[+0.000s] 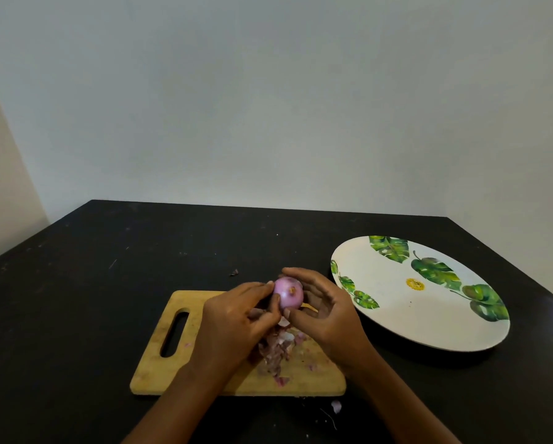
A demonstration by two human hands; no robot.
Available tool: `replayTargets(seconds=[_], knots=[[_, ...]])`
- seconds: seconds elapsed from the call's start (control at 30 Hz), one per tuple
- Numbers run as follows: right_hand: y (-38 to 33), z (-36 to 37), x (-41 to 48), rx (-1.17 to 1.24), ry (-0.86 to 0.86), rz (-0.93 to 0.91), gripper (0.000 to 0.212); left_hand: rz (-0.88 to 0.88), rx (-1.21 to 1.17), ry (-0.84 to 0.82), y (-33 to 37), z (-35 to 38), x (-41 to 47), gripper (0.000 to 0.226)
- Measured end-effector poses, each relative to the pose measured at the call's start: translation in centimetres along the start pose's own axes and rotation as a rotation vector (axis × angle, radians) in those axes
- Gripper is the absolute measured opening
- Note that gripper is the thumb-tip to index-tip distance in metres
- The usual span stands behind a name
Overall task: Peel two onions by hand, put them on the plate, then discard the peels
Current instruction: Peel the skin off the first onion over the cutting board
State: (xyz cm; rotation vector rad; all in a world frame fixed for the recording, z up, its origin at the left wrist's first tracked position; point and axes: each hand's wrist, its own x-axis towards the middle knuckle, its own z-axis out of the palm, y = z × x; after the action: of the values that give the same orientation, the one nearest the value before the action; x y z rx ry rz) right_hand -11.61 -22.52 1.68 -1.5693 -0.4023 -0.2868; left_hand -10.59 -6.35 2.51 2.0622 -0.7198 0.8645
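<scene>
Table (76, 299): dark top, taking up the whole near half of the scene.
Plate (397, 315): white with green leaf print, sitting right of the board, apart from it.
Cutting board (153, 370): wooden, lying near centre, handle slot at its left end.
Right hand (326, 312): cupping the onion from the right, fingers curling over its far side, thumb pressing the near side.
Left hand (233, 322): fingers curling in, pinching at the onion's left side.
Peels (275, 350): piling on the board under both hands.
Onion (288, 293): pink, glossy, being held above the board's far edge between both hands.
Peel scrap (336, 406): lying on the table just near of the board.
</scene>
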Motion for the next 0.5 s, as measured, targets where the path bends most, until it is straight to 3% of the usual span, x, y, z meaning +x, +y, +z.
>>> replayTargets(seconds=[0.23,0.5], knots=[[0.2,0.4,-0.1,-0.019,-0.050,-0.020,0.044,0.027,0.087,-0.001,-0.1,0.1,-0.3,0.030],[0.1,0.6,-0.3,-0.001,-0.039,-0.018,0.040,-0.182,-0.103,0.141,1.0,0.1,-0.1,0.026]])
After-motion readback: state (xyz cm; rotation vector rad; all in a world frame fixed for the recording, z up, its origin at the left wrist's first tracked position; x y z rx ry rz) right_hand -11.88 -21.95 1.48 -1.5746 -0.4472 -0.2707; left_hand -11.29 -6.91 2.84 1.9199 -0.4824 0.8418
